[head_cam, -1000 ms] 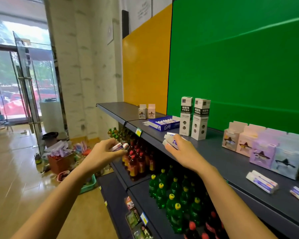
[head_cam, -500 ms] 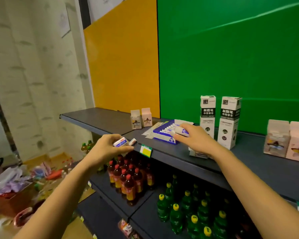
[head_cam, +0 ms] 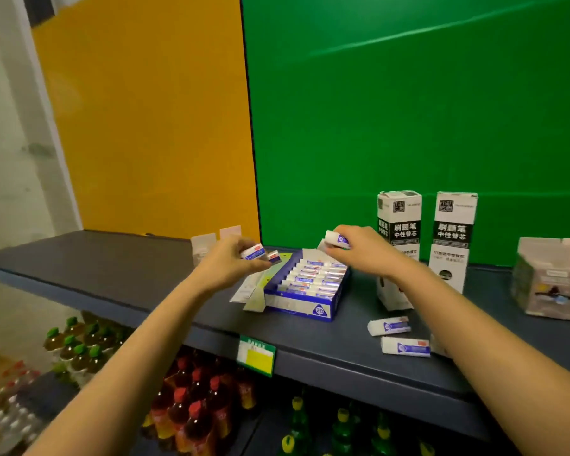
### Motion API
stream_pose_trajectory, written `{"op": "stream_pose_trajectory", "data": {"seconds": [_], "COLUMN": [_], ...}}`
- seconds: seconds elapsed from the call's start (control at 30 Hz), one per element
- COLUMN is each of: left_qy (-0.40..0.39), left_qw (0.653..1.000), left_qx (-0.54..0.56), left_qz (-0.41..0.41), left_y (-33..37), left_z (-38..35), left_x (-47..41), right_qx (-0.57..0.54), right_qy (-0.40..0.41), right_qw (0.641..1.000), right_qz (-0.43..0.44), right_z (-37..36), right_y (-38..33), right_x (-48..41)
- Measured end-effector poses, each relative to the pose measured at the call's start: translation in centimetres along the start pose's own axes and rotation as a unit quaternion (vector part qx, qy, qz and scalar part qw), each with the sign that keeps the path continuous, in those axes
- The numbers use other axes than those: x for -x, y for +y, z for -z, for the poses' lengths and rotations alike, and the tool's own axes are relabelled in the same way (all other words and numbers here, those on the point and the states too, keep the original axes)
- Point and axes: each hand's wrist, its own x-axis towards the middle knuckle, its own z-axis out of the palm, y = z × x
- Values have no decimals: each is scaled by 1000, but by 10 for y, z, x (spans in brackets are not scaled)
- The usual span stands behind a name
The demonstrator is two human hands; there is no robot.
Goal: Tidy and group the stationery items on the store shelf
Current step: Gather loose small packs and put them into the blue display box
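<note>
I've swung both hands from the shelf [head_cam: 112,271] edge over the open blue eraser box [head_cam: 297,306], left hand [head_cam: 227,264] pinching two erasers [head_cam: 253,252], right hand [head_cam: 362,255] gripping one eraser [head_cam: 335,239], presumably to slot them into its rows beside their kind.

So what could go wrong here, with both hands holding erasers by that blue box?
The left hand pinches two erasers at once, so one might slip. The right hand, holding an eraser, works close to the tall white box and could tip it. Two loose erasers lie near the shelf's front edge; the forearm might sweep them off.
</note>
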Motion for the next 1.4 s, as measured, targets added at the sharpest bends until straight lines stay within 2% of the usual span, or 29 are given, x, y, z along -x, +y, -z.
{"op": "stream_pose_trajectory", "data": {"seconds": [0.3, 0.7, 0.87, 1.4], "left_qy": [-76, -159, -164, -154], "left_qw": [992, 971, 964, 953], "left_qx": [-67, -76, -86, -106], "left_qz": [-75, -163, -189, -239], "left_y": [-21, -52, -60, -66], "left_z": [-40, -81, -92, -85], "left_x": [-104, -172, -183, -184], "right_qx": [34, 50, 90, 209], "right_qy": [4, 20, 3, -33], "right_qw": [998, 989, 983, 969], "right_qz": [-60, -141, -157, -127], "right_z": [-18, -48, -57, -61], "right_y": [10, 32, 37, 36], "right_x": [-49, -78, -83, -95]}}
